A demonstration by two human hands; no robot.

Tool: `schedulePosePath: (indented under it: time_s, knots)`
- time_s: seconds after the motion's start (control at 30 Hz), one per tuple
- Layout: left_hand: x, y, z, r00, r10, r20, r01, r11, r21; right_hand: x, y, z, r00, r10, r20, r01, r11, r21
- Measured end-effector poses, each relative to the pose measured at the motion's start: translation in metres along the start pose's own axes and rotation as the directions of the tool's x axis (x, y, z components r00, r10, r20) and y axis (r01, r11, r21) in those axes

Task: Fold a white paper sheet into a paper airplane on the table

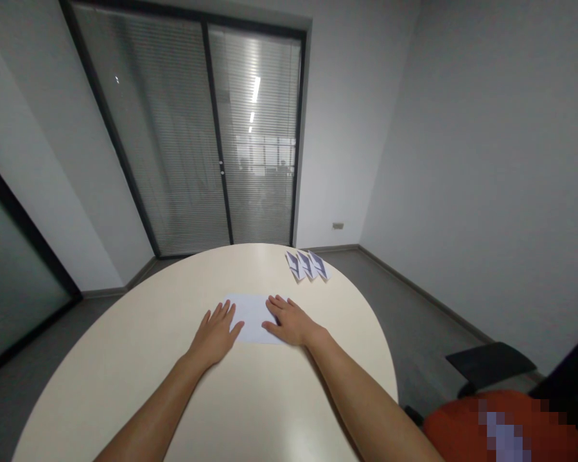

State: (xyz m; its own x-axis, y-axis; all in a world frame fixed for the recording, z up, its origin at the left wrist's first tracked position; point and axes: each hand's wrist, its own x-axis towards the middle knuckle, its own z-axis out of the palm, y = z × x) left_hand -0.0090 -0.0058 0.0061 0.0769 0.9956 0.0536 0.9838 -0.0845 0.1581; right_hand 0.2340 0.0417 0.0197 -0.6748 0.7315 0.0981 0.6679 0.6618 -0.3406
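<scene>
A white sheet of paper (253, 316) lies flat on the cream oval table (139, 359). My left hand (216, 335) rests palm down on the sheet's left edge, fingers stretched out. My right hand (290, 321) lies flat on the sheet's right side, fingers spread. Neither hand holds anything. Three small folded paper pieces (307, 265) sit in a row farther back, to the right of the sheet.
A black chair armrest (490, 363) and an orange seat (467, 423) stand at the lower right beside the table. Glass doors with blinds (212, 141) fill the far wall. Grey floor (414, 314) surrounds the table.
</scene>
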Motion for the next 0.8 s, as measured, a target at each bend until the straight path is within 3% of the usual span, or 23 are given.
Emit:
schedulePosePath:
  time_s: [0.13,0.27,0.47,0.57,0.67,0.8]
  knots:
    - [-0.001,0.004,0.004,0.986,0.139,-0.092,-0.143,0.989,-0.038,0.000,0.001,0.000,1.000,-0.011,-0.009,0.011,1.000,-0.010]
    - [-0.002,0.011,0.005,0.971,0.240,0.000,-0.239,0.966,-0.095,-0.001,-0.002,-0.004,0.995,-0.094,-0.034,0.093,0.995,-0.033]
    - [-0.002,0.008,0.002,0.989,0.115,0.090,-0.113,0.993,-0.026,-0.002,-0.008,-0.008,0.966,-0.255,0.029,0.255,0.967,0.019]
    - [-0.001,0.001,0.002,0.996,-0.017,0.085,0.013,0.999,0.049,-0.002,-0.007,-0.006,0.976,-0.200,0.082,0.196,0.979,0.049]
    - [-0.001,-0.005,0.001,0.997,-0.076,-0.018,0.078,0.991,0.109,-0.002,-0.004,-0.003,0.981,-0.132,0.141,0.122,0.990,0.074]
    - [-0.004,-0.002,-0.003,0.974,0.210,-0.087,-0.214,0.976,-0.033,-0.003,-0.002,-0.003,0.978,-0.128,0.163,0.111,0.988,0.105]
